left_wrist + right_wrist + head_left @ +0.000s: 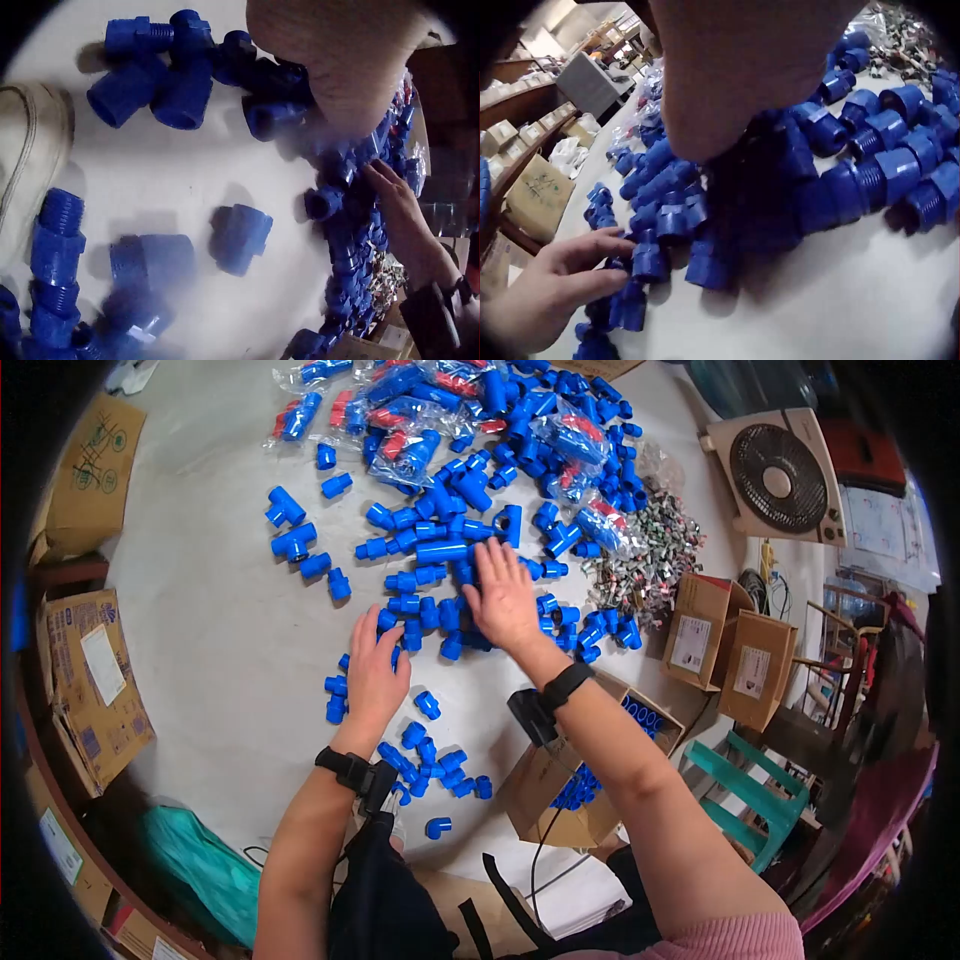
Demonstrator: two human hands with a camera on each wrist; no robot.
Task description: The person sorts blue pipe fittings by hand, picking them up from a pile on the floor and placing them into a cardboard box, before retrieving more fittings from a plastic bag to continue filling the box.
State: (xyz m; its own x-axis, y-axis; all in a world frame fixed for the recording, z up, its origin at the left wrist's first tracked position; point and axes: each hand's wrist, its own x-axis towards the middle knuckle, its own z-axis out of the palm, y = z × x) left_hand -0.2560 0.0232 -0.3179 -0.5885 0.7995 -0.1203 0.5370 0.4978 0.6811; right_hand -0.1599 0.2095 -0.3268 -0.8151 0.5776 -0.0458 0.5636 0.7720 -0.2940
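Observation:
Blue plastic pipe fittings (430, 612) lie in a loose cluster on the pale surface below both hands. My right hand (503, 600) rests over the middle of the cluster with its fingers extended, beside a long blue tee (441, 552). At the cluster's near left side is my left hand (375, 678), fingers stretched forward beside several fittings. In the right wrist view the left hand's fingertips (615, 244) come right up to a threaded fitting (651, 262). The right palm hides the fittings under it.
Bagged blue and red fittings (405, 450) are heaped at the far side, next to a pile of small metal pieces (655, 545). A cardboard box (530, 790) with blue parts stands at my near right. More fittings (425, 760) lie close to me. A box fan (778, 478) stands far right.

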